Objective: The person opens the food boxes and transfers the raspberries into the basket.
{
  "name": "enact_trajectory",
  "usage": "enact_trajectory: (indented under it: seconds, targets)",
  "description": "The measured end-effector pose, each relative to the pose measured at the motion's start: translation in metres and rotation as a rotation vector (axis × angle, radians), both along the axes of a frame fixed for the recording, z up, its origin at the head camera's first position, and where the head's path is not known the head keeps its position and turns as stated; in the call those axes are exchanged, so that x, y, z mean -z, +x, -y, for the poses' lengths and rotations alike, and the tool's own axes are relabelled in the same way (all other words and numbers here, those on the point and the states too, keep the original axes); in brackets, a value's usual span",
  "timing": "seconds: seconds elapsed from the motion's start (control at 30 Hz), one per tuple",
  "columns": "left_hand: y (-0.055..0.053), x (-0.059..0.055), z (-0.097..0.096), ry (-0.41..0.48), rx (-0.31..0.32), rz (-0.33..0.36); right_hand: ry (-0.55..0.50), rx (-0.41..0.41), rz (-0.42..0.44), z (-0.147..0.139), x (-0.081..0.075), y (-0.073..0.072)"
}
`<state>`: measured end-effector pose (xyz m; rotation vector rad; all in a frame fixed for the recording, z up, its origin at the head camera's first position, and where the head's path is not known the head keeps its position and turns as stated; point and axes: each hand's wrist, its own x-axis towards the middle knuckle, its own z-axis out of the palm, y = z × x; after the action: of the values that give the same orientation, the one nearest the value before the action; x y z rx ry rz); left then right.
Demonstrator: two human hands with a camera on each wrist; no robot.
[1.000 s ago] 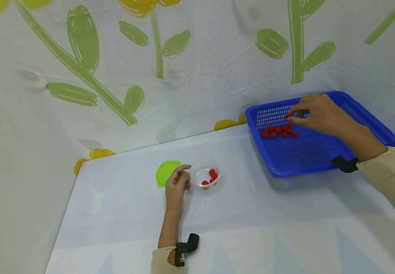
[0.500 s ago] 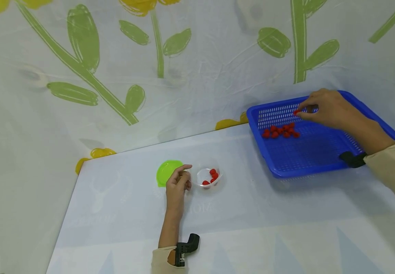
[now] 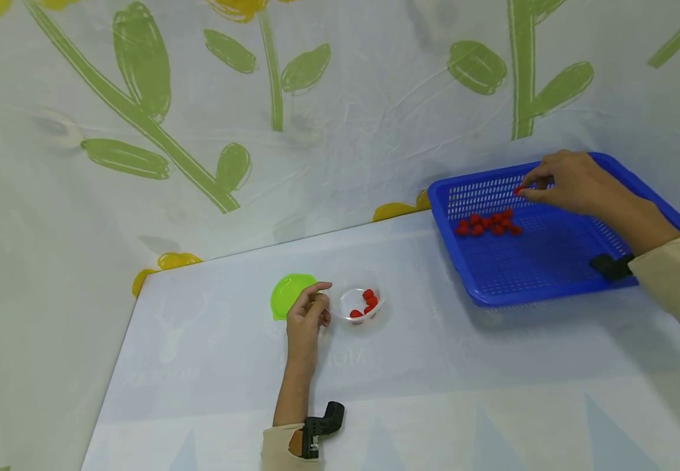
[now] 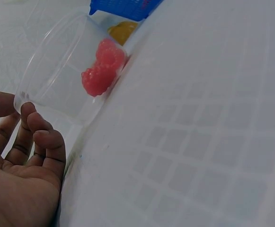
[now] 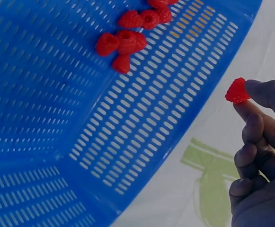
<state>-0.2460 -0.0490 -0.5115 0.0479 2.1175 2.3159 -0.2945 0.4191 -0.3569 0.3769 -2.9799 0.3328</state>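
My left hand (image 3: 304, 327) pinches the rim of a clear plastic bowl (image 4: 66, 61) between thumb and forefinger, the other fingers curled beneath. Several red raspberries (image 4: 99, 78) lie against the bowl's far side. Just left of the bowl is a lime-green lid (image 3: 288, 296), partly covered by this hand in the head view. High over the back of a blue basket (image 3: 483, 297), my right hand (image 3: 578, 183) holds one raspberry (image 5: 237, 91) at its thumb and fingertip. More raspberries (image 3: 487, 223) lie grouped on the basket floor toward its left back corner.
The blue basket stands at the right back of the white-covered table (image 3: 228, 366), close to the wall. A white wall cloth (image 3: 363, 163) with printed green leaves and yellow flowers rises behind the table. Each wrist carries a black camera mount (image 3: 323, 418).
My right hand has moved right and slightly back over the basket, still pinching the raspberry. My left hand stays at the bowl's rim. The head view has shifted slightly.
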Motion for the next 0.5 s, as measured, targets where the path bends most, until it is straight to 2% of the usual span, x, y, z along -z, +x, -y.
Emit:
enact_trajectory:
  seconds: [0.2, 0.5]
  targets:
    - [0.0, -0.001, 0.0, 0.002, -0.003, 0.003, -0.02, 0.01, 0.049, -0.004, 0.007, -0.009]
    - [0.0, 0.0, 0.0, 0.006, -0.002, 0.001, -0.021, 0.047, 0.176, -0.016, 0.031, -0.024]
